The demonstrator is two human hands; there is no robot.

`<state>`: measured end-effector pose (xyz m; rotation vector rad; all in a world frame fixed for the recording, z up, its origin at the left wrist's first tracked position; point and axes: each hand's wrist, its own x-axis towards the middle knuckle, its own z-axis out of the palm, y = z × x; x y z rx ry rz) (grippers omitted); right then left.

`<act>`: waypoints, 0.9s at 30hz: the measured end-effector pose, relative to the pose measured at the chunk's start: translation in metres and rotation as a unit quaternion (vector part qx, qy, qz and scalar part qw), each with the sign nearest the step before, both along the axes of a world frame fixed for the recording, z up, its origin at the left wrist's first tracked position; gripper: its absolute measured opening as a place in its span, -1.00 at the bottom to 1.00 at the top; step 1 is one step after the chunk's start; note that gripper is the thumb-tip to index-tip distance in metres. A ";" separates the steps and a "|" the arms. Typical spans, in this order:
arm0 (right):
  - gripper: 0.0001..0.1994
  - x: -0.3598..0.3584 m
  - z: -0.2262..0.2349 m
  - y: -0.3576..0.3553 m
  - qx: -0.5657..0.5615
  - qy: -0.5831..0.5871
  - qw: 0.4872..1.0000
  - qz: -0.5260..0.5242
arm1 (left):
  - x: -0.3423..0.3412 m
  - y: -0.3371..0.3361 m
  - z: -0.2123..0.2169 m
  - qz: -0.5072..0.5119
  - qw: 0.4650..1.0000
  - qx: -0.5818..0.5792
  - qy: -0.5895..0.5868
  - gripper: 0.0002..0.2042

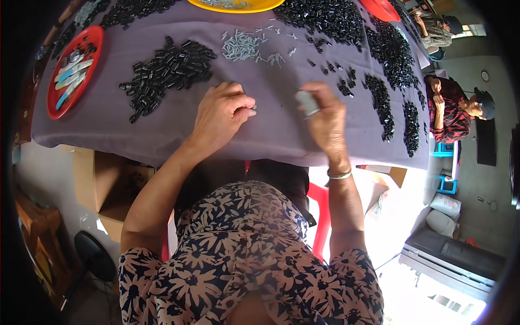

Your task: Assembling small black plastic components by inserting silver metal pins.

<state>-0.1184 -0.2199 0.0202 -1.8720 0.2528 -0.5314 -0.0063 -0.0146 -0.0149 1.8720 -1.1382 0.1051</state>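
My left hand (219, 114) hovers over the near middle of the purple tablecloth (276, 132), thumb and fingers pinched around something small and mostly hidden. To its right, my right hand (328, 120) is wrapped around a short silver-grey cylindrical object (307, 103), blurred by motion. The two hands are apart. Beyond my left hand lies a heap of small glossy black pieces (176, 66). A pile of small pale grey pins (241, 46) sits just past both hands, with some strewn to its right.
A red tray (52, 97) with several light-handled tools stands at the left. At the far edge are a yellow basin (233, 7) and a red basin (382, 10). More black pieces (382, 103) lie in rows to the right. Two people (455, 108) (433, 30) sit along the right side.
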 end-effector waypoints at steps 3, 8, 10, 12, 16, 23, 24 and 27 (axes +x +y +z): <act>-0.79 -0.021 0.018 -0.055 -0.174 0.046 0.978 -0.104 | 0.001 -0.002 0.002 -0.008 1.000 0.005 0.002 -0.91; -0.79 -0.025 0.016 -0.077 -0.415 0.083 0.904 -0.057 | -0.001 -0.005 0.000 -0.010 1.000 0.000 0.006 -0.90; -0.82 -0.020 0.011 -0.065 -0.447 0.085 0.889 -0.049 | -0.001 -0.004 0.000 -0.007 1.000 0.000 0.006 -0.89; -0.83 -0.020 0.009 -0.055 -0.503 0.113 0.855 -0.065 | -0.002 -0.003 0.001 -0.014 1.000 -0.001 0.017 -0.89; -0.83 -0.020 0.007 -0.054 -0.507 0.134 0.848 -0.080 | -0.002 -0.002 0.000 -0.007 1.000 -0.005 0.005 -0.89; -0.87 -0.011 0.010 -0.028 -0.129 0.081 0.988 -0.030 | 0.000 -0.002 -0.001 -0.011 1.000 -0.012 -0.004 -0.88; -0.88 -0.007 0.009 -0.022 -0.100 0.076 0.992 -0.002 | 0.000 -0.002 -0.001 -0.012 1.000 -0.019 -0.006 -0.88; -0.89 0.002 0.005 -0.003 -0.050 0.089 0.995 0.018 | 0.000 -0.005 -0.002 -0.020 1.000 -0.022 -0.001 -0.91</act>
